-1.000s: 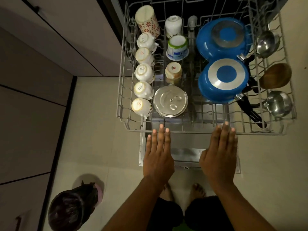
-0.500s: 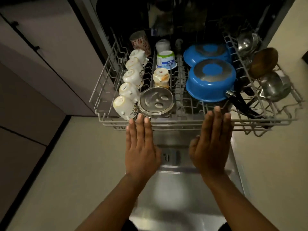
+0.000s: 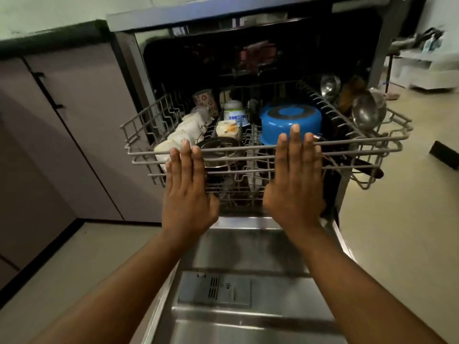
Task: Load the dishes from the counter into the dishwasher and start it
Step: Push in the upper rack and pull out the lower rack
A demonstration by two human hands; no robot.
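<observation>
- No real grip here: left hand (image 3: 186, 194) and right hand (image 3: 295, 184) were both flat, fingers straight, palms pushing the front rail of the rack (image 3: 352, 142).
- Just past the fingertips: white cups (image 3: 188, 130) ahead of the left, blue pot (image 3: 290, 117) ahead of the right, ladles (image 3: 365, 112) further right.
- Rack had slid partway into the dishwasher (image 3: 130, 65) since a second ago, so loading looked done; the door (image 3: 248, 244) under the wrists was down.

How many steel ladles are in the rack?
2: the back ladle in the rack's rear right corner; the front ladle nearer, along the right side. More may be hidden.
</observation>
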